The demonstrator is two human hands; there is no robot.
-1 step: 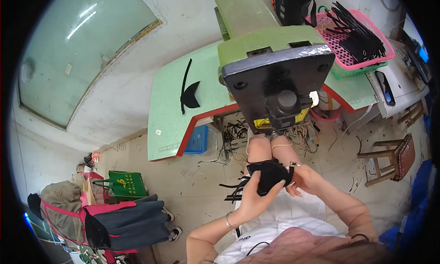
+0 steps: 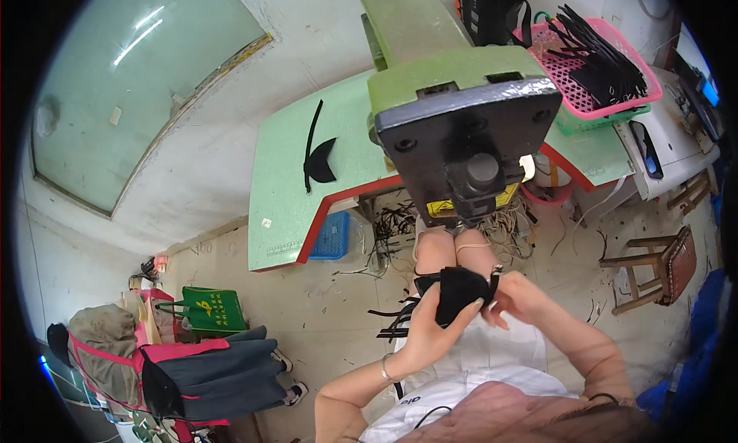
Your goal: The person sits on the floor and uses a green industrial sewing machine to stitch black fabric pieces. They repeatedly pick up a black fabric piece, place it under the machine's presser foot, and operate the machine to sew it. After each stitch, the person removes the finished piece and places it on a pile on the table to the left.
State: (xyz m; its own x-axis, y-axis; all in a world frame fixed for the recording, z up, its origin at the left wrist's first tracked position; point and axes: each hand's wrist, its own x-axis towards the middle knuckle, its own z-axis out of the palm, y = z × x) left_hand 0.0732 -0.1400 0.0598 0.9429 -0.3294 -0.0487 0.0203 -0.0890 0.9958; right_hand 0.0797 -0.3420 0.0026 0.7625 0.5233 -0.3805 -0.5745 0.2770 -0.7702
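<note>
A curved black fabric piece (image 2: 460, 295) is held over my lap. My left hand (image 2: 429, 321) grips it from the left and below, thumb across its front. My right hand (image 2: 513, 298) is at the piece's right edge, fingers closed around a narrow black strap (image 2: 493, 286) there; a small shiny bit shows at the strap's upper end. Exactly what the right fingertips pinch is partly hidden. More black straps (image 2: 393, 320) hang out to the left of my lap.
Ahead stands a green machine with a dark head (image 2: 469, 136), over a green table (image 2: 280, 189) with a red edge. A black fabric piece with a strap (image 2: 321, 162) lies there. Black strips fill a pink basket (image 2: 653, 86). A wooden stool (image 2: 665, 266) stands right; offcuts litter the floor.
The black fabric piece has turned slightly in my hands, its front now more upright. My right hand has shifted a little; my left grip stays on.
</note>
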